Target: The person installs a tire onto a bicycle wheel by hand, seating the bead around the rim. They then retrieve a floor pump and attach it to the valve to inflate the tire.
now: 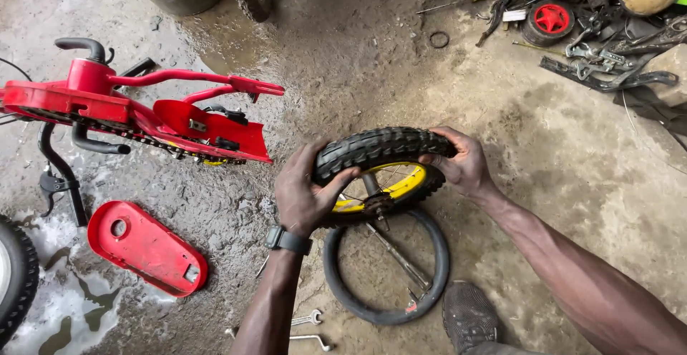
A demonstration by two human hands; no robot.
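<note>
Small knobby-tyred wheel (pixel 379 165) with yellow rim clamped between both hands: left hand (pixel 304 194) fingers wrapped over tread at one end, right hand (pixel 465 165) fingers curled over the other. Just below the fingers, black inner tube (pixel 386 312) lying on wet floor (pixel 558 154).

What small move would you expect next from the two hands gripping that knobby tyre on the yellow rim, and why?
Probably both hands push the tyre's edge further along the rim. The left hand and right hand both clamp the black knobby tyre on opposite sides of the yellow rim, thumbs pressing the tread, and a loose inner tube lies on the ground below.
</note>
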